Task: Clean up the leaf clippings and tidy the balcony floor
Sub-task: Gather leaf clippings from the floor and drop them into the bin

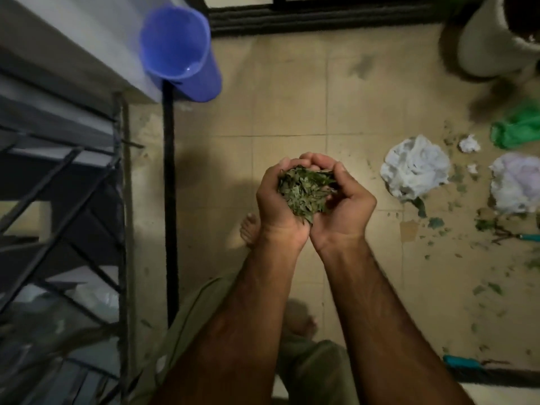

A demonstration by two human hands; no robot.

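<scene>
Balcony floor (292, 112): beige tile, dim light, metal railing (58, 176) on the left side. Left hand (274, 206) and right hand (350, 206) are pressed together as one cup, fingers curled in around a heap of leaf clippings (305, 191). The load sits above the tiles, in front of a bare foot (249, 229).

Risks:
- The seam between the palms is the weak spot. If the wrists part, leaves drop through at the heel of the hands.
- The heap is piled to the finger line, so a tilt or a quick turn likely sheds the top.
- Loose bits (485, 287) litter the right side of the floor, so one carry won't finish the job.
- A blue container (178, 51) sits high by the railing and looks easy to knock.

Unclear:
- No bin visible. The green bag (517, 127) is cut off at the frame edge, and I can't tell if it's open.
- White crumpled bundles (415, 168): bag or paper, can't tell.
- A teal-handled tool (529, 237) is cropped, type unknown.
- A pale pot (491, 45) is partly out of frame.
</scene>
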